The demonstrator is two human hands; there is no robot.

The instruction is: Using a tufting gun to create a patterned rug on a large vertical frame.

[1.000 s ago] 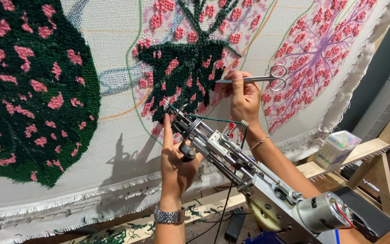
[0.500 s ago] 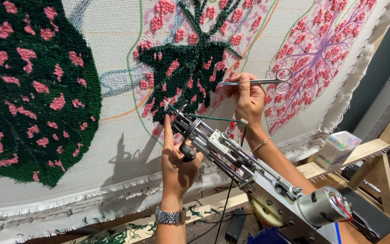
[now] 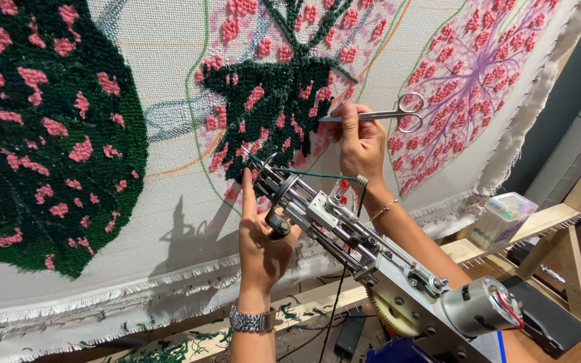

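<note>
My left hand (image 3: 261,236) grips the front handle of a metal tufting gun (image 3: 361,259), with the index finger stretched up along the cloth beside the gun's needle tip. Dark green yarn runs into the needle. The tip touches the stretched tufting cloth (image 3: 163,74) at the lower edge of a dark green leaf shape with pink dots (image 3: 274,101). My right hand (image 3: 360,144) holds silver scissors (image 3: 388,114), blades pointing left against the green tufted patch. A wristwatch (image 3: 250,319) sits on my left wrist.
A big dark green tufted leaf with pink spots (image 3: 42,128) fills the left. A pink and purple leaf (image 3: 469,81) lies at the upper right. The wooden frame (image 3: 546,225) carries a small clear plastic box (image 3: 502,215). Yarn scraps litter the lower frame bar (image 3: 169,349).
The right hand with the scissors has drifted slightly left and down along the green patch. The left hand and the tufting gun have hardly moved.
</note>
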